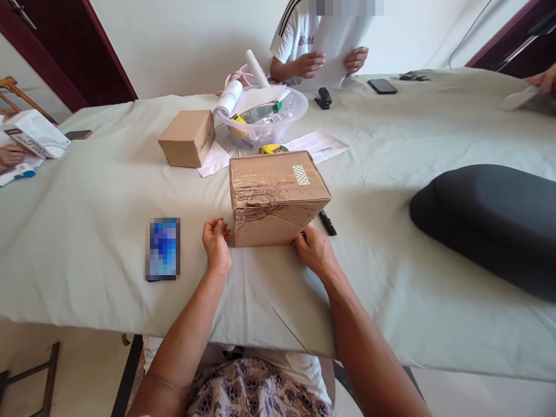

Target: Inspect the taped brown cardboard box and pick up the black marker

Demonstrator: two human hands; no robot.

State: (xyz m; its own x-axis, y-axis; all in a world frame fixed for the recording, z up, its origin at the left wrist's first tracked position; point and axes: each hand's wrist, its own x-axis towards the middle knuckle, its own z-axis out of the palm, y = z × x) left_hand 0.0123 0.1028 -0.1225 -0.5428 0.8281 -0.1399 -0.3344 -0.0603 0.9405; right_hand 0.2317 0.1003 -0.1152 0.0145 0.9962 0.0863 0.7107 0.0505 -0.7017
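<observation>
A brown cardboard box stands on the cloth in front of me, with shiny tape, a patch of dark wrinkled lines and a small white patterned label on it. My left hand is beside its lower left edge, fingers curled into a pinch. At the lower right corner, my right hand is closed, its fingertips partly hidden against the box. What either hand pinches, if anything, is too small or hidden to make out. Just right of the box lies a black pen-like object. A thin dark line runs across the cloth near me.
Behind the box are a yellow tape measure, papers, a smaller carton and a filled plastic basin. A phone lies left, a black padded seat right. A person opposite holds paper near a stapler.
</observation>
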